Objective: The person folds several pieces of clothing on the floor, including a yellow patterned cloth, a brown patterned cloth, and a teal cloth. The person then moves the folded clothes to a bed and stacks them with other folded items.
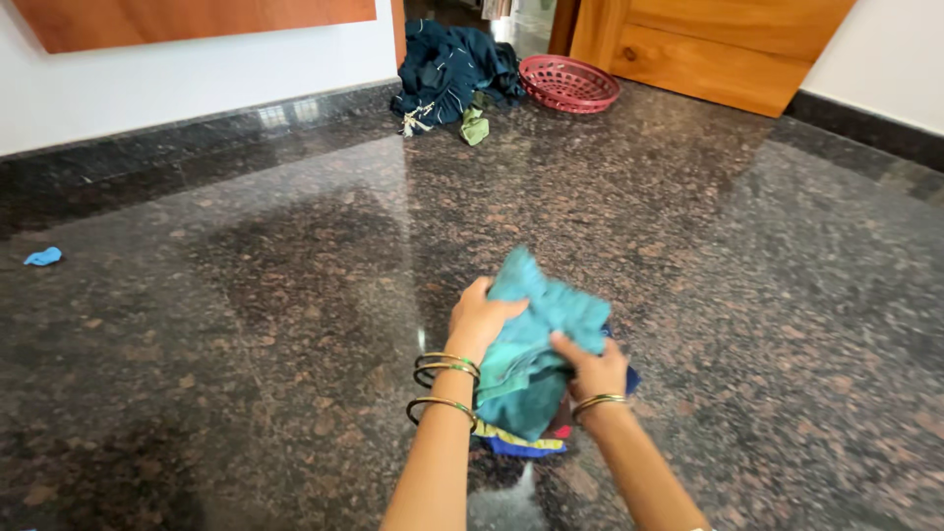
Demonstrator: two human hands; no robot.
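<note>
Low over the dark granite floor (246, 324), the left hand (480, 320) and right hand (593, 371) both close their fingers on a teal cloth (536, 349), held over a small stack of coloured fabric (521, 442). Far back, a red basket (569, 83), apparently empty, sits touching a navy clothes heap (447, 67).

Soft teal cloth (539, 334) on glossy speckled granite floor (246, 324)
</note>
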